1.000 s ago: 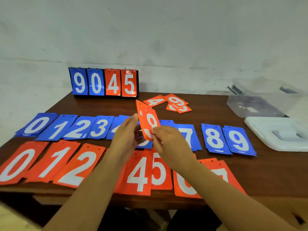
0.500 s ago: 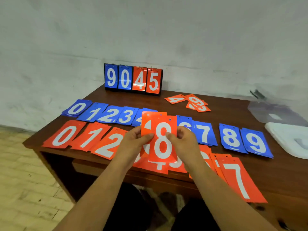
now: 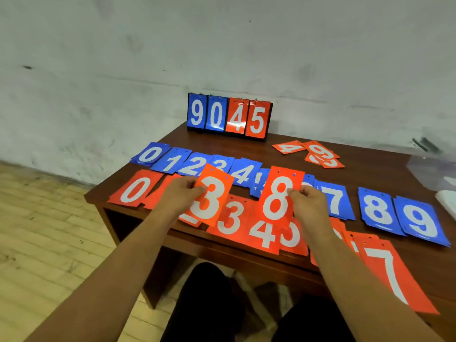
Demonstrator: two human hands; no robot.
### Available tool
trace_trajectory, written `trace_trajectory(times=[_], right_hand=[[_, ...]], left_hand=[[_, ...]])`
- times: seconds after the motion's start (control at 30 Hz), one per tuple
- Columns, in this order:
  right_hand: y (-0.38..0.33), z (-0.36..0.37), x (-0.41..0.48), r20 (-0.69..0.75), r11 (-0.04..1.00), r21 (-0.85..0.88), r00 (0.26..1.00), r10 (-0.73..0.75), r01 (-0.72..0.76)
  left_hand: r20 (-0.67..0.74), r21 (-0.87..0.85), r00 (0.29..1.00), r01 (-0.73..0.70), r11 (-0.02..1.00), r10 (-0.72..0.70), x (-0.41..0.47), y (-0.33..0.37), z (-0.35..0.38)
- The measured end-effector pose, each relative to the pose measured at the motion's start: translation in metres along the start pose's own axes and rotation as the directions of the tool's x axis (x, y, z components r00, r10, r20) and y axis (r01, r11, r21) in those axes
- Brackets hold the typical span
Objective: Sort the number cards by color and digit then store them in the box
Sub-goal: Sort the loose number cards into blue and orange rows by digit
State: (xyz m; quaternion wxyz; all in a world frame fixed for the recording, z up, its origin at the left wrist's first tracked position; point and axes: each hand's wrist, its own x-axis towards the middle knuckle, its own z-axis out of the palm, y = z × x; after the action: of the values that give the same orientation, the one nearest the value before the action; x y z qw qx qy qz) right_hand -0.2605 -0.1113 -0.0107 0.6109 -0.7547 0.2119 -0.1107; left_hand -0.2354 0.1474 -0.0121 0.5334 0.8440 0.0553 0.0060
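My left hand (image 3: pixel 180 195) pinches an orange 3 card (image 3: pixel 212 196) above the front row. My right hand (image 3: pixel 308 202) pinches an orange 8 card (image 3: pixel 278 196) beside it. On the brown table (image 3: pixel 370 174) lie a back row of blue cards from 0 (image 3: pixel 149 154) to 9 (image 3: pixel 419 222) and a front row of orange cards from 0 (image 3: pixel 134 190) to 7 (image 3: pixel 392 272). Both hands and their cards cover parts of the two rows. A few loose orange cards (image 3: pixel 313 153) sit at the back. The clear box (image 3: pixel 434 169) shows at the right edge.
A flip scoreboard (image 3: pixel 228 117) reading 9045 stands at the table's back edge against the wall. A white lid (image 3: pixel 447 201) peeks in at the far right. Wooden floor lies to the left, and dark-clothed legs show below the table's front edge.
The stack held by both hands has been split: my left hand carried the 3 card left, my right hand kept the 8 card. The camera view shifted left.
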Motion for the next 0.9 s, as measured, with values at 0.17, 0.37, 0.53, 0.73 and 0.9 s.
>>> trace_trajectory(times=[0.17, 0.37, 0.53, 0.73, 0.9], right_hand=[[0.007, -0.001, -0.004, 0.019, 1.000, -0.027, 1.000, 0.013, -0.012], [0.011, -0.007, -0.005, 0.017, 0.999, -0.038, 1.000, 0.014, -0.013], [0.011, -0.007, -0.011, 0.056, 0.999, -0.036, 0.998, -0.001, 0.003], [0.013, -0.016, -0.023, 0.167, 0.999, 0.034, 0.986, -0.030, 0.025], [0.026, -0.046, -0.024, 0.029, 1.000, 0.026, 0.999, -0.013, 0.012]], left_hand=[[0.036, 0.194, 0.985, -0.171, 0.966, 0.167, 0.002, -0.003, 0.040], [0.045, 0.587, 0.947, -0.282, 0.759, 0.317, 0.005, -0.014, 0.069], [-0.045, 0.711, 0.909, -0.262, 0.653, 0.414, 0.000, -0.012, 0.074], [0.211, -0.137, 0.974, -0.053, 0.989, 0.082, -0.033, 0.032, 0.100], [0.271, -0.119, 0.951, -0.123, 0.985, 0.152, -0.045, 0.043, 0.139]])
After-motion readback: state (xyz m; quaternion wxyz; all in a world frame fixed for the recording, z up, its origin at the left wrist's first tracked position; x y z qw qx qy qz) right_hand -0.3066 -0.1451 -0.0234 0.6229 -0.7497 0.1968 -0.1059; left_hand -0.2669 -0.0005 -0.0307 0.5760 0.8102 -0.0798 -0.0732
